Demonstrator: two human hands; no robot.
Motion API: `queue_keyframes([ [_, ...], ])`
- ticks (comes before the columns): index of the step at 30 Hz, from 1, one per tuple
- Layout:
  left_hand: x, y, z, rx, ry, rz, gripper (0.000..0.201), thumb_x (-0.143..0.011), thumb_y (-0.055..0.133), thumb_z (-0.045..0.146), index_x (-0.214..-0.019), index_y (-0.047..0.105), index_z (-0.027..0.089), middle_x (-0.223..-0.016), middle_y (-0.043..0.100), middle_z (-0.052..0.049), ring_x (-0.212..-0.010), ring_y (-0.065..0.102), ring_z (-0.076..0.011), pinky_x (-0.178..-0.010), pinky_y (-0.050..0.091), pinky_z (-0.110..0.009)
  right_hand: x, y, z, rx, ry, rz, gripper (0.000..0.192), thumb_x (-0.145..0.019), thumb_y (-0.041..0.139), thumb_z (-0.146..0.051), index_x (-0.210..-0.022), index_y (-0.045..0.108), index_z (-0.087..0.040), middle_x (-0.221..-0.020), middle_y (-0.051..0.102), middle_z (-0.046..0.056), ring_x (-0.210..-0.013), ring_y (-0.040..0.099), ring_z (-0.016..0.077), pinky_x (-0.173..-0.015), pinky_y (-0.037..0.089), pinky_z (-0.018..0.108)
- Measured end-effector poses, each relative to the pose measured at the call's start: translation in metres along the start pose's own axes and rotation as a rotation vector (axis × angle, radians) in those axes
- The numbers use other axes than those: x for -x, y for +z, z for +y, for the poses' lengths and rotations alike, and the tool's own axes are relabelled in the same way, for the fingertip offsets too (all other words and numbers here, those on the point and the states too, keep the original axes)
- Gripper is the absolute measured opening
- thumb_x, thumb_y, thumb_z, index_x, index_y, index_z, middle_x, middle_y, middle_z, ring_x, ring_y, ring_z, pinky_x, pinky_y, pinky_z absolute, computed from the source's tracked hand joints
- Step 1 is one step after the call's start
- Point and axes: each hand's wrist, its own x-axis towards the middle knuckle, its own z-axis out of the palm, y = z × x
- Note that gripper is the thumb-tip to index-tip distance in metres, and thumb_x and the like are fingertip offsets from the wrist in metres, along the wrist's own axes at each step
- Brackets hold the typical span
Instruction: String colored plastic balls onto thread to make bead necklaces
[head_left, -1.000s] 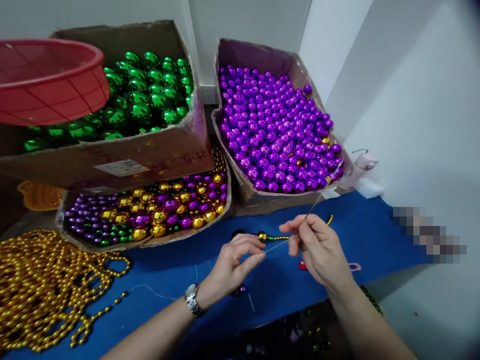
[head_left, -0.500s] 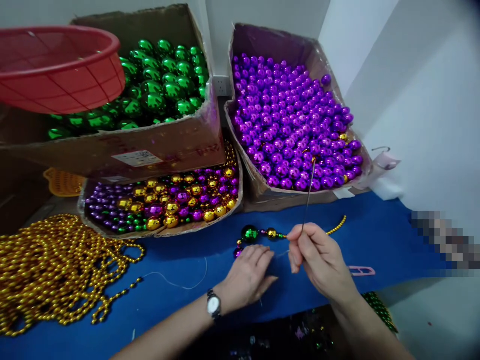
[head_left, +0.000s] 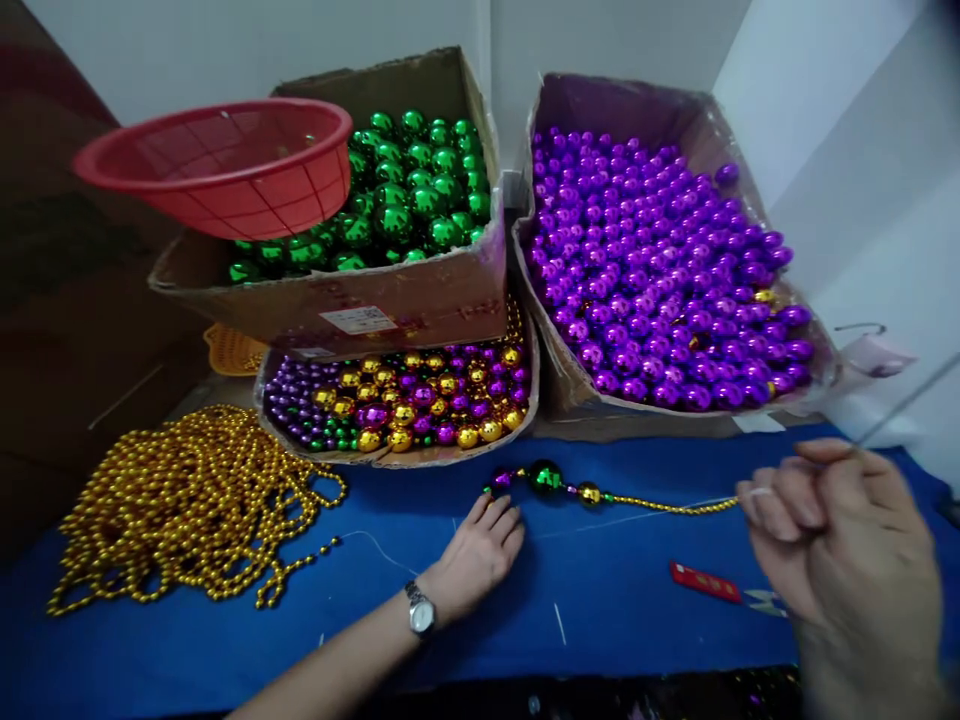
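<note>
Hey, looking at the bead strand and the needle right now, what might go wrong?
The right hand pulls the bead strand taut while the left hand only rests by its end, so beads may slide off. The long needle points toward the wall and could snag or bend.

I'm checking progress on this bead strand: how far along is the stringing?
Done: a large green bead with smaller purple and gold ones beside it sits on the thin gold bead strand on the blue cloth-covered table. In hand: the right hand pinches a thin metal needle, drawn out to the right; the left hand rests at the strand's end. Left: boxes of loose beads remain; how many more go on is unclear.
</note>
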Motion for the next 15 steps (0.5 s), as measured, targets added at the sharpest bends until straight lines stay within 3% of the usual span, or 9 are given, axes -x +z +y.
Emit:
queue_keyframes([
  [3,0.013,-0.020,0.006,0.088,-0.010,0.000,0.030,-0.086,0.046,0.009,-0.115,0.053,0.016,-0.119,0.059,-0.010,-0.120,0.046,-0.0244,-0.104,0.033,-0.049,0.018,0.014,0.019,0.027,0.095,-0.160,0.011,-0.091,0.054,-0.026,-0.089,0.061,-0.018,-0.051,0.039,-0.006,-0.044,0.039,0.0058,-0.044,0.032,0.020],
  [8,0.030,-0.054,0.006,0.185,-0.079,0.067,0.024,-0.085,0.046,0.009,-0.103,0.058,0.018,-0.097,0.066,-0.006,-0.102,0.057,-0.0197,-0.099,0.040,-0.044,0.037,0.032,0.042,0.034,0.177,-0.350,0.013,-0.093,0.052,-0.028,-0.092,0.062,-0.019,-0.052,0.041,-0.006,-0.045,0.044,0.0061,-0.043,0.035,0.020],
  [12,0.037,-0.072,-0.008,0.173,-0.161,0.209,0.021,-0.083,0.051,0.009,-0.100,0.059,0.017,-0.089,0.066,-0.006,-0.085,0.061,-0.0181,-0.086,0.048,-0.039,0.041,0.043,0.054,0.050,0.266,-0.423,0.015,-0.093,0.051,-0.031,-0.094,0.061,-0.020,-0.054,0.042,-0.005,-0.047,0.044,0.0067,-0.043,0.036,0.020],
  [15,0.039,-0.083,-0.021,0.150,-0.219,0.344,0.025,-0.080,0.056,0.008,-0.103,0.058,0.017,-0.093,0.066,-0.008,-0.085,0.060,-0.0189,-0.084,0.049,-0.038,0.047,0.047,0.063,0.114,0.315,-0.429,0.018,-0.092,0.051,-0.035,-0.093,0.061,-0.020,-0.053,0.040,-0.006,-0.045,0.042,0.0074,-0.043,0.034,0.020],
])
